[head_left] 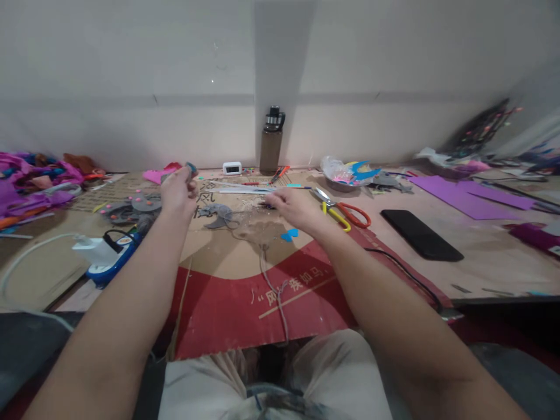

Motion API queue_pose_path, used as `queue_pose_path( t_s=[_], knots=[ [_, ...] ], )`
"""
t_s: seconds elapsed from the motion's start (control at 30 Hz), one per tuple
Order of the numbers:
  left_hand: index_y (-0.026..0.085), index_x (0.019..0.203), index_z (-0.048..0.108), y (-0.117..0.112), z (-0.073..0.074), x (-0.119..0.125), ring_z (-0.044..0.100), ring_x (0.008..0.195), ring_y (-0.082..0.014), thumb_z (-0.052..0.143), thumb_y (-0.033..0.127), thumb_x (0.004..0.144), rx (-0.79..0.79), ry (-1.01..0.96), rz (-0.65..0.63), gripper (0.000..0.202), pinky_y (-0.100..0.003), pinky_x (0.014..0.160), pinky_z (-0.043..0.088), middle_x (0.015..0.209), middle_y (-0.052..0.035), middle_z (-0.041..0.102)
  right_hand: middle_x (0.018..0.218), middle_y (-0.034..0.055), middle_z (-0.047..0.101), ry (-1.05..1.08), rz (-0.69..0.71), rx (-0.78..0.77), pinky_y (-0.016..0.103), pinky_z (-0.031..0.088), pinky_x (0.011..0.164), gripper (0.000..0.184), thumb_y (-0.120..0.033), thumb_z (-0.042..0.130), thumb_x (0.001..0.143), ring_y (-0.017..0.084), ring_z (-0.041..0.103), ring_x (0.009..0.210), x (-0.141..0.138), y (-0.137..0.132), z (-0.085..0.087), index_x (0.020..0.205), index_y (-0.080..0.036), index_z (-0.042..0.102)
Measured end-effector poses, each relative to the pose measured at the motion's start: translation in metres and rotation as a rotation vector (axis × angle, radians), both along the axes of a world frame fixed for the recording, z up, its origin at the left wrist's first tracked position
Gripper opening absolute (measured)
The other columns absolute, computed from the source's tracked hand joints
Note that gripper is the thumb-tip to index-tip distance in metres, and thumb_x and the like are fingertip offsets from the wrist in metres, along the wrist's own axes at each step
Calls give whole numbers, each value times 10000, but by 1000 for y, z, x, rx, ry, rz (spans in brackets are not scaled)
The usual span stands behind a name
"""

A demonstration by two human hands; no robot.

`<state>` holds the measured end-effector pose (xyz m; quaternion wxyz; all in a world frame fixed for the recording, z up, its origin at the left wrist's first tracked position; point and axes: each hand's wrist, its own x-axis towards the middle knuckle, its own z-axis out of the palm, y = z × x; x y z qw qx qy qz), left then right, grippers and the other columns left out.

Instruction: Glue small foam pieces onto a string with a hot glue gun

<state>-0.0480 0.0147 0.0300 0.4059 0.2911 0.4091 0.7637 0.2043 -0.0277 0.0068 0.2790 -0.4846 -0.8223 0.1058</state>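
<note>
My left hand (pixel 180 189) is raised at the left, its fingers pinched on a small blue-teal piece (pixel 191 167). Low over the cardboard, my right hand (pixel 294 205) is closed, with a small dark tip (pixel 265 204) showing at its fingers; the rest of that item is hidden. Left of this hand lies a grey fish-shaped cutout (pixel 221 216) with a thin cord. Two small blue cut pieces (pixel 289 234) rest just below the right hand. Scissors (pixel 339 210) with red and yellow handles lie to its right.
A red and brown cardboard sheet (pixel 219 315) covers the middle of the table. A bottle (pixel 272 143) stands by the wall, beside a small white clock (pixel 231 168). To the right lie a black phone (pixel 420 234) and purple sheets (pixel 470 197). A blue power strip (pixel 102 271) sits left.
</note>
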Motion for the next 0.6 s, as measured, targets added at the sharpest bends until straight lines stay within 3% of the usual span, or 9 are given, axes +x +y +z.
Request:
queue_pose_path(
  t_s=[0.07,0.13,0.27,0.43,0.53,0.6],
  knots=[
    [143,682,527,-3,-4,11,392,365,-15,576,135,740,18,104,-78,77,-140,314,187,614,8,587,800,94,647,-95,-275,39,263,377,644,429,-417,306,901,176,564,730,13,7,1,837,-143,631],
    [140,695,547,-8,-8,20,413,381,-21,582,159,737,39,149,-137,58,-142,314,196,625,5,584,892,158,664,-249,-432,-40,291,406,709,400,-392,366,878,224,597,829,24,15,-3,897,-110,648],
    [137,673,576,-14,-11,30,414,419,-19,656,144,665,98,180,-219,81,-141,330,213,596,21,529,1001,189,658,-398,-371,-250,286,425,768,296,-258,470,804,243,609,931,30,27,-20,954,-95,667],
    [125,666,589,-15,-14,34,378,423,-12,642,118,668,121,201,-285,54,-133,340,223,581,29,481,970,139,671,-345,-361,-282,256,447,672,285,-236,530,718,223,628,864,24,33,-33,953,-137,658],
    [118,636,573,-13,-16,34,378,421,-20,637,113,666,140,208,-315,71,-135,337,228,555,35,444,904,131,670,-199,-411,-334,269,445,592,291,-313,513,731,219,629,756,23,35,-33,926,-138,638],
    [117,614,558,-10,-18,33,377,418,-24,644,110,656,145,195,-342,96,-136,335,229,539,40,426,878,107,662,19,-416,-318,267,446,579,299,-309,518,723,200,618,714,22,36,-32,960,-148,603]
  ],
)
